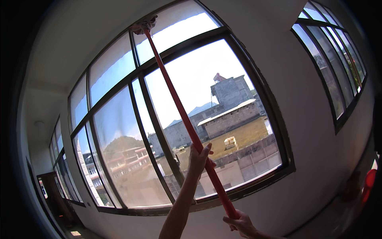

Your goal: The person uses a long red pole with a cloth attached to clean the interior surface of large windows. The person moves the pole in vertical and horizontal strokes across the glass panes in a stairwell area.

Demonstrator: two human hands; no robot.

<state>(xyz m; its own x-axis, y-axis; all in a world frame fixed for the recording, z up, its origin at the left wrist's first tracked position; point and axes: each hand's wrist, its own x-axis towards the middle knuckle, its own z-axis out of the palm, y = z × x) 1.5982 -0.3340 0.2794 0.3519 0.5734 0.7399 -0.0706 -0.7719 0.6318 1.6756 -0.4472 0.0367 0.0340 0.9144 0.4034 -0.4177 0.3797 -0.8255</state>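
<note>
My left hand [199, 158] grips the red pole [176, 95] of a mop at about its lower third. Below and to the right, my right hand [242, 223] is closed around the pole's bottom end. The pole slants up and to the left across a dark-framed window [253, 65]. At its top, the mop's stringy head [144, 26] lies at the upper left corner of the upper right pane, by the frame. Whether the mop head presses on the glass or on the frame, I cannot tell.
White wall [304, 125] surrounds the window. A second window [337, 59] is on the right, and another [61, 164] is at the far left near a dark door [56, 203]. A blurred red object [369, 182] shows at the lower right edge. Buildings stand outside.
</note>
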